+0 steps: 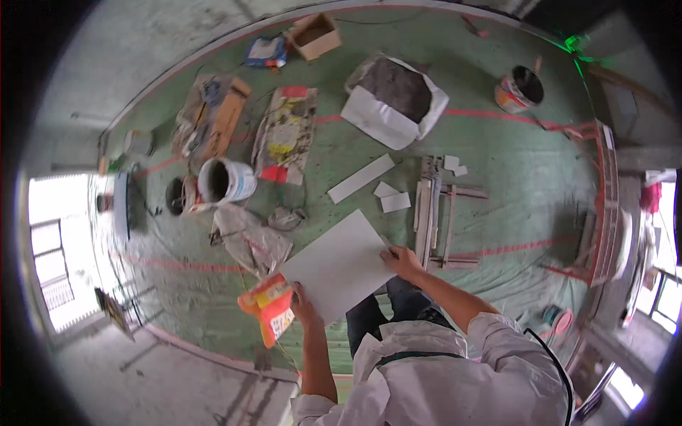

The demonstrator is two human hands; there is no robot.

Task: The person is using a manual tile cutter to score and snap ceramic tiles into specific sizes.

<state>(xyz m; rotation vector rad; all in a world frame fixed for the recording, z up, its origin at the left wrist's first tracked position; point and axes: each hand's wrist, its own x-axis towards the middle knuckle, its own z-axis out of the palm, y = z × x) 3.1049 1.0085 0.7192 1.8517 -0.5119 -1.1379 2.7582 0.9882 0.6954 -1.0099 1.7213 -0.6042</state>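
Observation:
A large white rectangular tile (339, 264) is held tilted in front of me. My left hand (304, 307) grips its lower left edge, and my right hand (403, 263) has the right edge, fingers curled round it. An orange and yellow plastic wrapper (270, 304) sits right beside my left hand; whether that hand also touches it I cannot tell. Beyond the tile, a long white strip (361, 179) and smaller cut white pieces (396, 202) lie on the green floor sheeting. To their right stands a low frame of wood or metal bars (435, 220).
A white bag of dark grey material (398, 92) lies open farther off. Buckets stand at left (226, 181) and far right (519, 89). Crumpled plastic (252, 238), a stained sack (285, 135) and a cardboard box (315, 37) occupy the left side. A red-and-white ladder-like frame (607, 206) stands at right.

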